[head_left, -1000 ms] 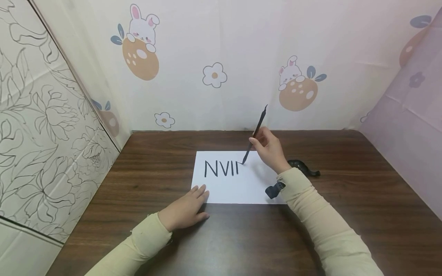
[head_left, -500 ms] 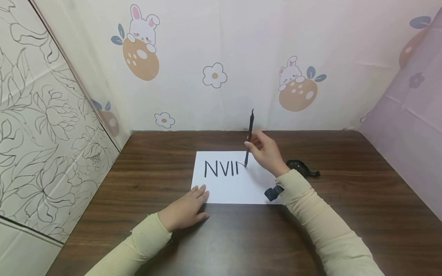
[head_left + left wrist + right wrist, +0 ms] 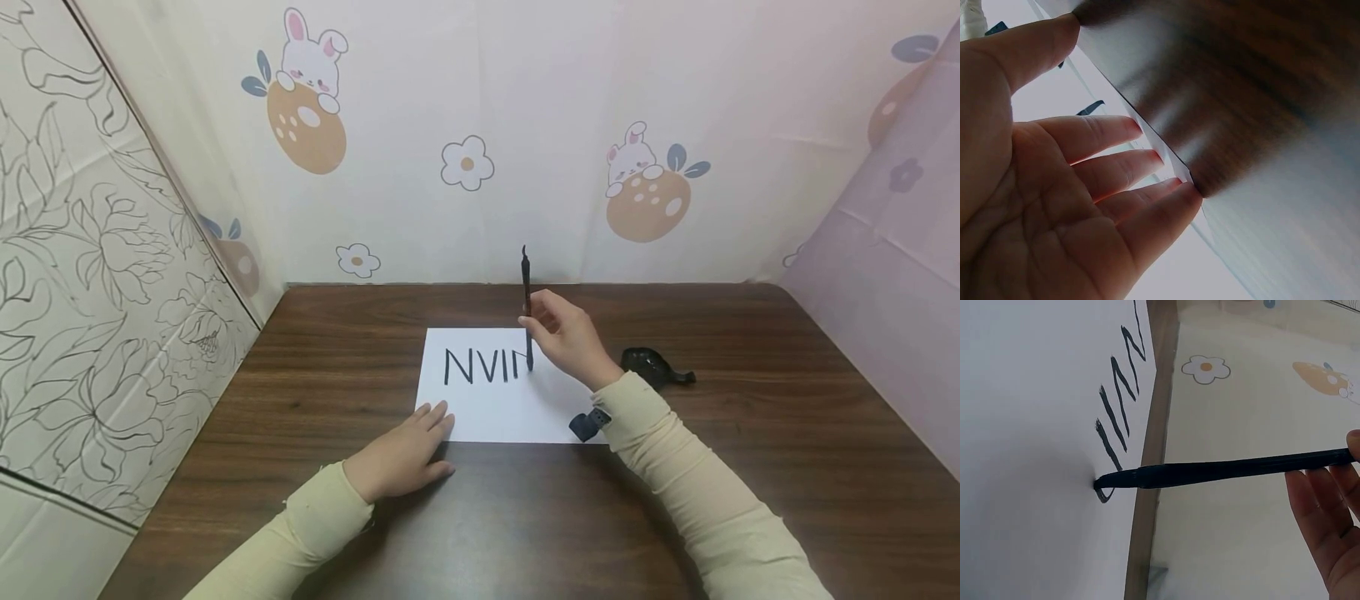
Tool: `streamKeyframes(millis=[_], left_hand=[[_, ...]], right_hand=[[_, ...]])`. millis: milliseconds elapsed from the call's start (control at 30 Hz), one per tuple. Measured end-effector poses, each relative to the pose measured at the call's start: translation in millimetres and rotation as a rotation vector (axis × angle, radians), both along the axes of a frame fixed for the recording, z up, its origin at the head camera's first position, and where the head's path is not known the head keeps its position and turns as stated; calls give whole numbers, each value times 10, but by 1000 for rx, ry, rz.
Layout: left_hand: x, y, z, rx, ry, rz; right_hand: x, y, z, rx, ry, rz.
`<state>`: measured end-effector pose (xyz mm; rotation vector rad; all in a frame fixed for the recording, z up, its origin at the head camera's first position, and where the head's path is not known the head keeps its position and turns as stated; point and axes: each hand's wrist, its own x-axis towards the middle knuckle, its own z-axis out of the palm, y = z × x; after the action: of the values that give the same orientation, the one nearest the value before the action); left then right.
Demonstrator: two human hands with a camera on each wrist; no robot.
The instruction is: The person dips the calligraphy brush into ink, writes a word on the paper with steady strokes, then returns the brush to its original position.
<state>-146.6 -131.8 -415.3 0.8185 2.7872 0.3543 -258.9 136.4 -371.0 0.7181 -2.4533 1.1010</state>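
I see a wood-grain counter [image 3: 517, 525] across the lower frame, rabbit-print wall [image 3: 543, 92] above; right hand [image 3: 568, 337] pinches a brush [image 3: 527, 281], left hand [image 3: 403, 454] rests, fingers spread, on paper [image 3: 506, 415].

Dark brown wood-grained table [image 3: 525, 533], white paper sheet [image 3: 498, 417] (black letters [image 3: 490, 367] on it), glossy black dish-like object [image 3: 647, 365] near its right.

In the head view, two hands: one left hand [image 3: 401, 458] lower left of centre, one right hand [image 3: 572, 340] right of centre. One brush [image 3: 527, 287] mid-frame; one sheet of paper [image 3: 487, 421] at centre, with three whole letters [image 3: 484, 365], N, V and I. One glossy black object [image 3: 647, 365] right of centre, one dark wrist device [image 3: 587, 426] lower right of centre, two sleeves [image 3: 705, 475] toward the bottom corners, one table [image 3: 487, 533]. Across the upper half, two printed rabbits [image 3: 311, 67] and two white flowers [image 3: 467, 163]
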Motion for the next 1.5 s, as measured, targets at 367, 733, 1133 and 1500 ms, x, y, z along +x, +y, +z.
streamKeyframes(millis=[367, 733, 1133, 1500], left_hand=[[-1, 1, 2, 3, 1, -5], [-22, 3, -13, 1, -3, 0], [-30, 4, -25, -4, -7, 4], [-15, 4, -17, -7, -3, -1]], right_hand=[[40, -85, -7, 20, 6, 43], [82, -170, 6, 24, -11, 79], [-3, -2, 70, -163, -77, 31], [-88, 307, 75, -268, -90, -90]])
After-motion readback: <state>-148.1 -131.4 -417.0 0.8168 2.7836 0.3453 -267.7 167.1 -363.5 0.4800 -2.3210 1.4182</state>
